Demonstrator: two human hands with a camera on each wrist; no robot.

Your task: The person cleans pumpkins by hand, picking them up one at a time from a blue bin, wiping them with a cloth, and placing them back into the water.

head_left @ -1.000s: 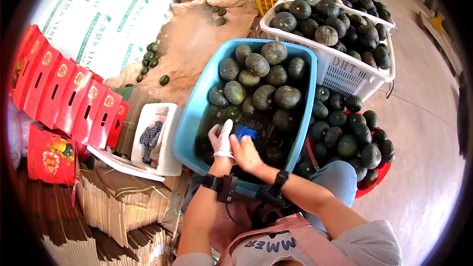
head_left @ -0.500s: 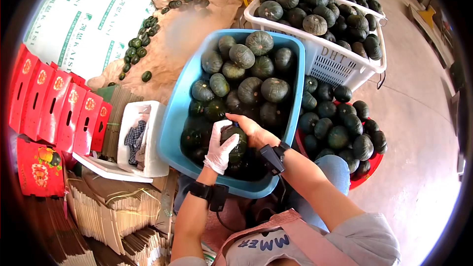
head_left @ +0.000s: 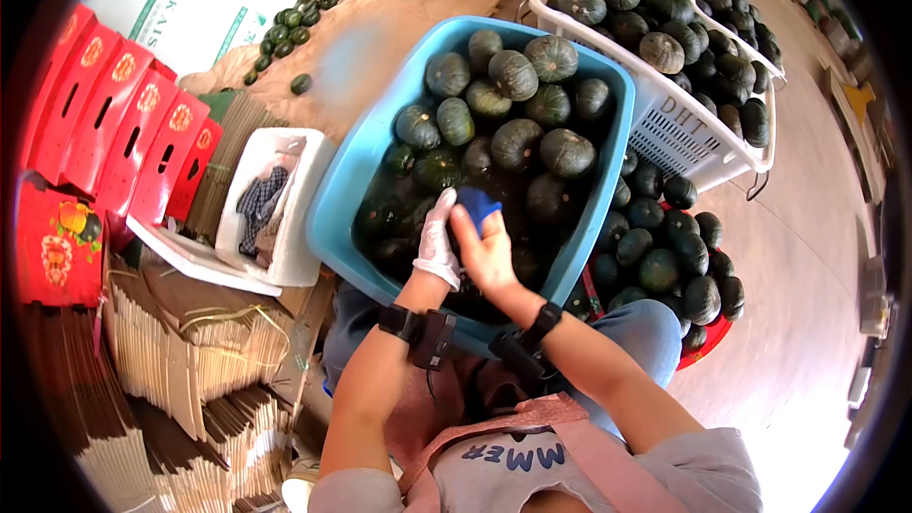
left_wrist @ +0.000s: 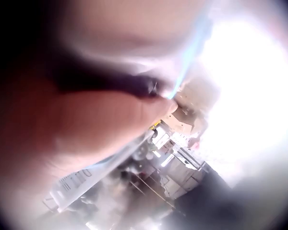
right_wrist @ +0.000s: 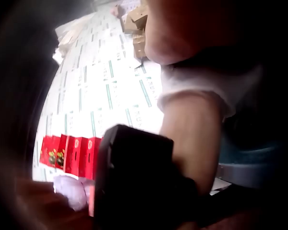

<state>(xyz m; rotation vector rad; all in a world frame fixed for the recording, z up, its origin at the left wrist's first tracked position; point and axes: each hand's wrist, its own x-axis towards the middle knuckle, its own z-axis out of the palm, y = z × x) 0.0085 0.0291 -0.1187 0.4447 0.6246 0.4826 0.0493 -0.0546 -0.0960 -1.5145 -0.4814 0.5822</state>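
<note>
In the head view, a blue tub with dark green pumpkins and dark water stands before the person. My right hand, bare, grips a crumpled blue cloth over the tub's near part. Close against it on the left is my left hand in a thin white glove, thumb pointing up and away. Its other fingers are mostly hidden, and I cannot tell whether they hold anything. The left wrist view is filled by blurred fingers. The glove's cuff shows in the right wrist view.
White crates heaped with pumpkins stand behind right. A red basin of pumpkins is at the right. To the left are a foam box holding a checked cloth, red cartons and stacked cardboard. Small pumpkins lie on brown paper.
Half a second ago both hands were around a wet pumpkin in the tub; now that pumpkin is out of sight and the blue cloth shows above the right hand. The head view has shifted.
</note>
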